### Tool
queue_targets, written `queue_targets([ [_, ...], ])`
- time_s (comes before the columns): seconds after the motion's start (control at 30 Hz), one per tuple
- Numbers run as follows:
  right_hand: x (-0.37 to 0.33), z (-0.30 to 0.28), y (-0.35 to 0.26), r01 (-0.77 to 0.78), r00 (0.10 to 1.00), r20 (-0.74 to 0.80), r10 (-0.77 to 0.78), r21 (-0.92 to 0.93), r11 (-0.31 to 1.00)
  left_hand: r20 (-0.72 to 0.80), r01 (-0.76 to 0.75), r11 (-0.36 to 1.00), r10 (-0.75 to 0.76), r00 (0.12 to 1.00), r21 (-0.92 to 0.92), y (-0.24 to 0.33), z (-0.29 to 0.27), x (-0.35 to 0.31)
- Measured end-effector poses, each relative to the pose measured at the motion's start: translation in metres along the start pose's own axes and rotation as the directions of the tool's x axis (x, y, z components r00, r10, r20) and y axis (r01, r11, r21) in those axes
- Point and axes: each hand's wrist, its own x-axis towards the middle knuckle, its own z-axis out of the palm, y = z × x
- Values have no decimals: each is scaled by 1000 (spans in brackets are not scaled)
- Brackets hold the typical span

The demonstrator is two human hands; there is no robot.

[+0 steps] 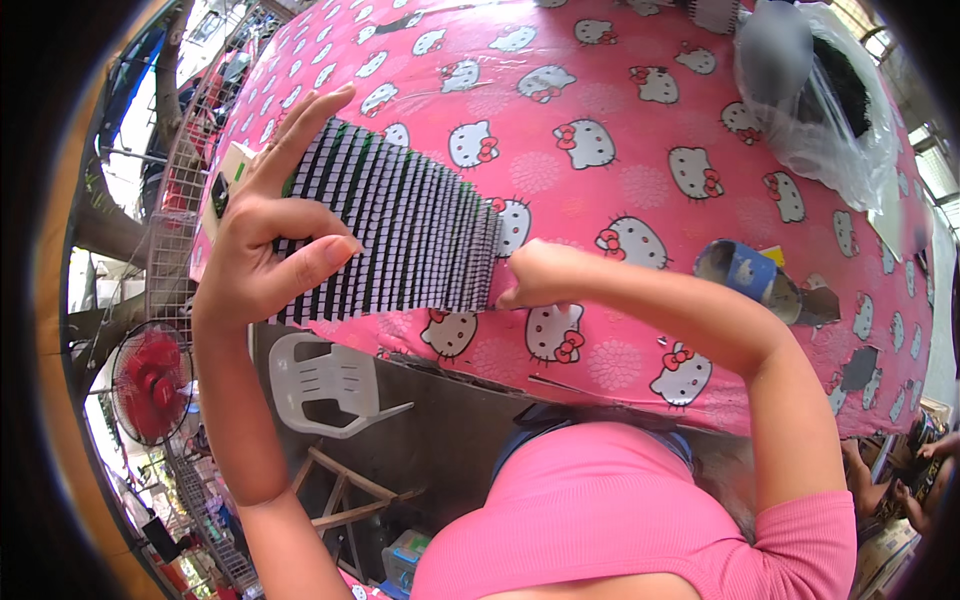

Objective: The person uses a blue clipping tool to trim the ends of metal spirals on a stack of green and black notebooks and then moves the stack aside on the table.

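Many strips (425,235) | looked white-black, green-flecked, close-ranked | saw left hand (262,235) narrowly curled over, right hand (548,272) balled beside | couldn't tell whether gripping

- Hiding part of the striped piece (410,230) behind the left hand (262,235).
- Hiding some fingertips of the right hand (542,272).
- Blurring over the plastic bag (850,170).
- Cutting off a person (912,508), right rim.

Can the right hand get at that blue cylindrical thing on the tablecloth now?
Probably yes: the blue cylindrical thing sits just beyond the right forearm, with no barrier visible, but the right hand, by the striped sheet, would need to swing back.
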Motion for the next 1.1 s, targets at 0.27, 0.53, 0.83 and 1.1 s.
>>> queue_targets([
  [0.27,-22,74,48,-241,497,-749,-438,-604,760,-32,-65,998,65,997,-17,-5,-4,-10],
  [0.53,25,142,18,30,499,-748,-437,-489,872,45,-8,997,5,999,82,-3,-7,-1],
  [0.83,35,168,15,-49,409,-817,-406,-464,885,50,4,997,-8,999,76,10,-5,1],
  [1.1,67,154,19,19,624,-754,-204,-247,969,115,-106,993,98,988,60,44,-2,10],
])
